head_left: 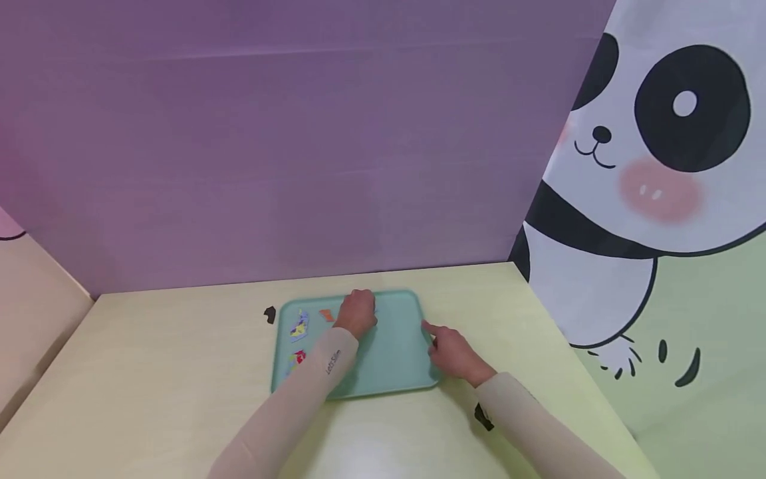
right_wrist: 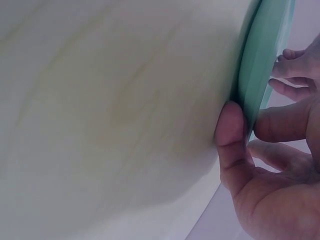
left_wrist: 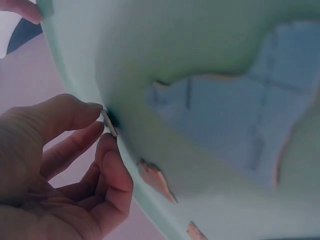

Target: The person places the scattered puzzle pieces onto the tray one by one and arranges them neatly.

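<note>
My left hand (head_left: 358, 314) is over the far middle part of a green tray (head_left: 395, 352). In the left wrist view, its thumb and a finger pinch a thin, flat puzzle piece (left_wrist: 109, 123), seen edge-on by the tray's rim. A large pale-blue puzzle piece (left_wrist: 235, 120) lies nearby, with a smaller orange one (left_wrist: 157, 179). Further pieces lie on the tray's left side: a purple-and-yellow one (head_left: 299, 327) and one with red and green (head_left: 298, 359). My right hand (head_left: 451, 352) grips the right rim, thumb and fingers on either side of it.
The tray sits on a pale wood-grain table (head_left: 149, 372). A small black piece (head_left: 270, 315) lies left of the tray, and another dark thing (head_left: 483, 417) lies beside the right sleeve. A purple wall (head_left: 269, 146) stands behind, a panda-patterned one (head_left: 598, 286) to the right.
</note>
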Available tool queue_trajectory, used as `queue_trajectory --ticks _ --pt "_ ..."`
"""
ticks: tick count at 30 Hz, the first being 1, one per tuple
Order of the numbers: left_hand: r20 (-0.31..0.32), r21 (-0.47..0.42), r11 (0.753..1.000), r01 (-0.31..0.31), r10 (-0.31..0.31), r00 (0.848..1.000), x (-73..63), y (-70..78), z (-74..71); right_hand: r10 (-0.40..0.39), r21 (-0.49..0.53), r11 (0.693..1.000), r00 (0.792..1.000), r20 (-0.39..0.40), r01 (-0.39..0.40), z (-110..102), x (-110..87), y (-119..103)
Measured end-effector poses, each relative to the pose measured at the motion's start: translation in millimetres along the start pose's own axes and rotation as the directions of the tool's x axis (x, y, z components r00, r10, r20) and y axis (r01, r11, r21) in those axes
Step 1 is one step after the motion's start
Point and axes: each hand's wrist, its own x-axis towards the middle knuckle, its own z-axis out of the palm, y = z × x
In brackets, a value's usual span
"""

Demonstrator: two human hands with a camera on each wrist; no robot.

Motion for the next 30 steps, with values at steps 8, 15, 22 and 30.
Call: queue_trajectory --ticks 8,15,22,30 --pt "-0.031 -0.059 0.998 -0.001 0.0 1.0 -5.7 -16.0 -10.7 0.002 -0.013 1.0 1.0 0.024 -0.001 3 9.1 -5" --pt "-0.074 -0.164 0.985 0.052 -0.065 0.995 -11.3 -44.4 -29.0 -0.002 -0.007 1.0 1.0 0.018 0.002 -2 6.6 4" --pt "-0.143 -0.12 0.989 0.09 -0.107 0.984 -12.4 -68.5 -38.8 0.018 -0.009 1.0 1.0 -0.009 -0.018 -14 1.6 21" --pt "-0.229 -0.138 0.968 0.208 -0.236 0.944 -10.7 -120.9 -35.6 0.019 -0.007 1.0 1.0 -0.014 -0.019 -17 2.6 28"
